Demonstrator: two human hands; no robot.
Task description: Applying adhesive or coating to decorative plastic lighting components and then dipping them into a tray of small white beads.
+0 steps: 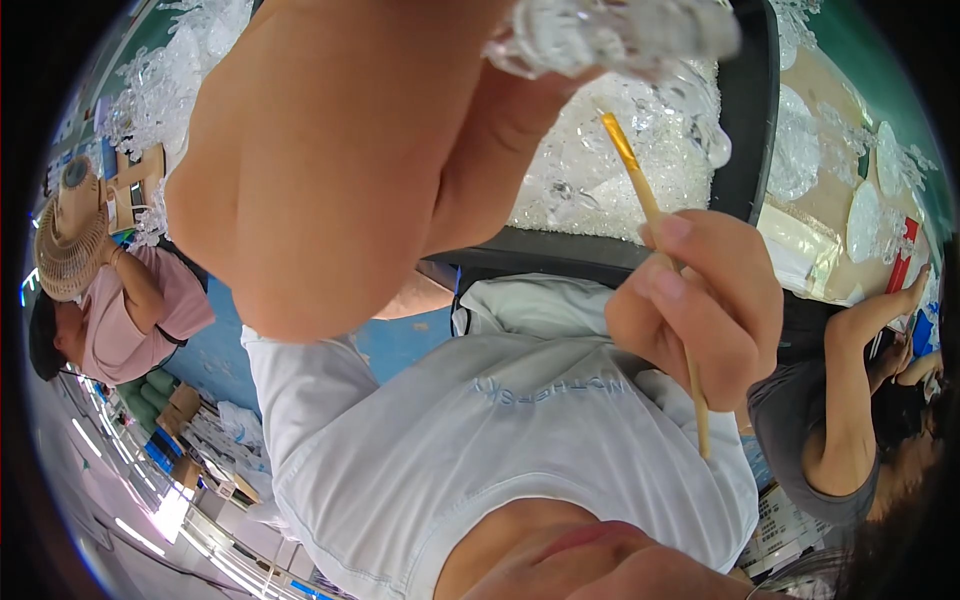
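My left hand looms large and close at the upper left. Its fingers are closed on a clear, glassy plastic piece, which is blurred and partly cut off by the top edge. On the right, my right hand pinches a thin paintbrush with a pale wooden handle and a gold ferrule. The brush slants up, its tip just below the clear piece; I cannot tell whether they touch. Beneath both hands lies a black tray holding tiny clear granules and some larger clear parts.
Clear plastic pieces are heaped at the far left. Flat clear discs lie on cardboard at the right. A person in pink sits at the left near a round fan. Another person in dark grey works close on the right.
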